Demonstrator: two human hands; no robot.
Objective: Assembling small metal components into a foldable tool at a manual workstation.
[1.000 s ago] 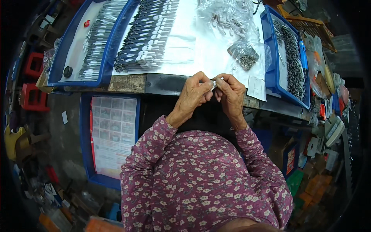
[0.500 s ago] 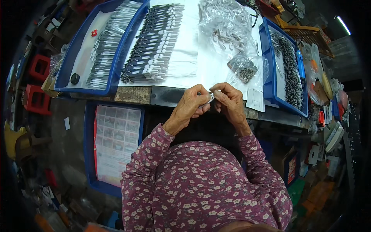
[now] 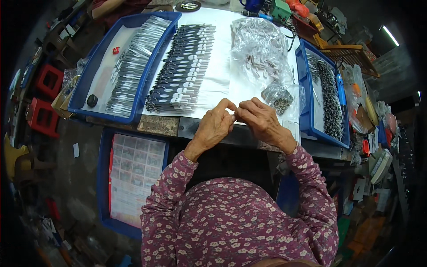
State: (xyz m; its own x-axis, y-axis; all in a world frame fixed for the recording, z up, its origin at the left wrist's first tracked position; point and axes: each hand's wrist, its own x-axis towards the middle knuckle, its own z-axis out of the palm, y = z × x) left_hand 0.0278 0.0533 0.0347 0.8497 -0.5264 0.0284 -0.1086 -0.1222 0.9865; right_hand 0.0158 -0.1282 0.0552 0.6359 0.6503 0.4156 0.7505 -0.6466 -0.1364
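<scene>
Just now the bare right hand (image 3: 262, 121) had rolled over, its back turned up and its fingers curled down, where half a second earlier its thumb had lain uppermost on a small white piece. The bare left hand (image 3: 215, 124) met it fingertip to fingertip, its index finger arched. Together they appeared against the front edge of the white-papered table (image 3: 189, 129). Whether either was clamped on anything could not be told: the small white piece, in sight between the thumbs earlier, was now hidden, most likely under the joined fingertips. For the handwork this suggested a change of grip rather than a release, since the hands had not parted; how the piece was seated could not be checked from above.

The view had also tipped, so more of the table's far side showed, including a round black dish (image 3: 188, 6). Beyond the hands lay dense rows of flat black-and-white pieces (image 3: 180, 66), a large crumpled clear plastic bag (image 3: 258, 40) of pale parts and a smaller clear bag of tiny metal bits (image 3: 281, 105). A blue plastic tray of thin silvery-white strips (image 3: 138, 66) stood at left; another, holding small dark parts (image 3: 331, 98), at right.
</scene>
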